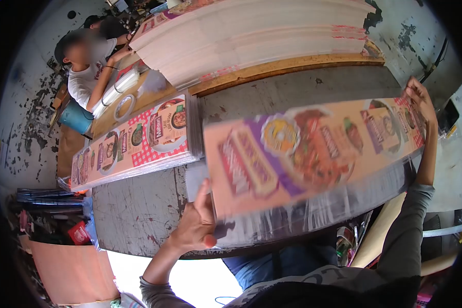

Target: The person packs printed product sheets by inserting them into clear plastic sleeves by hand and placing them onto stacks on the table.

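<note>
A long printed sheet (313, 149) with food pictures, blurred by motion, is tilted above a clear plastic-covered pile (303, 220) at the table's front edge. My right hand (420, 102) grips the sheet's far right end, fingers bent over its corner. By the sheet's lower left edge is my left hand (194, 225), its index finger pointing up along that edge and its thumb held apart. Whether the left fingers touch the sheet I cannot tell. To the left lies a neat stack of similar printed sheets (133, 141), picture side up.
A tall stack of pale sheets (256, 41) stands on a wooden board (292, 64) at the back of the grey table (138, 215). A co-worker (84, 66) sits at the upper left near a tape roll (124, 108) and a blue bucket (75, 119). A cardboard box (69, 272) stands lower left.
</note>
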{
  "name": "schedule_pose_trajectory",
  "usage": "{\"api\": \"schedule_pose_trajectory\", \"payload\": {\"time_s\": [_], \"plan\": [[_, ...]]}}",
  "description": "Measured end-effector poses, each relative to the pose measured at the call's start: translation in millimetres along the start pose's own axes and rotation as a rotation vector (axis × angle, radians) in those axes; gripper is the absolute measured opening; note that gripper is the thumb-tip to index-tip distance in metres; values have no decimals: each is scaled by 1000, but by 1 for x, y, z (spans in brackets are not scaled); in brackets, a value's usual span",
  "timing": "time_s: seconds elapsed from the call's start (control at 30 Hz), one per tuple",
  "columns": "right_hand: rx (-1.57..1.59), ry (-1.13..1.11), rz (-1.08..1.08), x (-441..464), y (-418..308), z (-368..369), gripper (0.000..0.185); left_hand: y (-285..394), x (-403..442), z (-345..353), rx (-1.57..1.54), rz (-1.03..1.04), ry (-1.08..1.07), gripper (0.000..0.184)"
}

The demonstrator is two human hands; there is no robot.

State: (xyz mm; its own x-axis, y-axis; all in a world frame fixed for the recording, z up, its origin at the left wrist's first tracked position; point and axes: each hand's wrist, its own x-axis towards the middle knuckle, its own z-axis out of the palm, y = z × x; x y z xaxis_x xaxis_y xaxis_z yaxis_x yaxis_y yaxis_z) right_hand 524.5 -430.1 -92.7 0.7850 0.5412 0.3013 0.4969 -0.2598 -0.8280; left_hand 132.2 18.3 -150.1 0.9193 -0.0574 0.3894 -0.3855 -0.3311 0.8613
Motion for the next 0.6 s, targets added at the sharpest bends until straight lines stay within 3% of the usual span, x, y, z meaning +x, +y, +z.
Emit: {"api": "schedule_pose_trajectory", "payload": {"time_s": [0.03,0.13,0.2,0.33,0.4,0.43,0.6], "plan": [[-34,61,15,-6,1,-7,18,4,-1,-6,303,-53,-132,110],[-60,133,-3,-1,-3,-14,18,16,15,0,875,189,-259,112],[-40,151,-39,-2,-1,-13,18,18,16,9,835,209,-129,112],[6,130,-62,1,14,-20,16,46,29,14,1018,75,-224,94],[-19,253,-63,-1,20,-29,16,46,36,19,998,220,-292,70],[-20,257,-67,-3,22,-36,16,49,32,25,999,97,-249,56],[-137,437,-70,-17,-5,-57,17,45,23,18,955,109,-327,53]]}}
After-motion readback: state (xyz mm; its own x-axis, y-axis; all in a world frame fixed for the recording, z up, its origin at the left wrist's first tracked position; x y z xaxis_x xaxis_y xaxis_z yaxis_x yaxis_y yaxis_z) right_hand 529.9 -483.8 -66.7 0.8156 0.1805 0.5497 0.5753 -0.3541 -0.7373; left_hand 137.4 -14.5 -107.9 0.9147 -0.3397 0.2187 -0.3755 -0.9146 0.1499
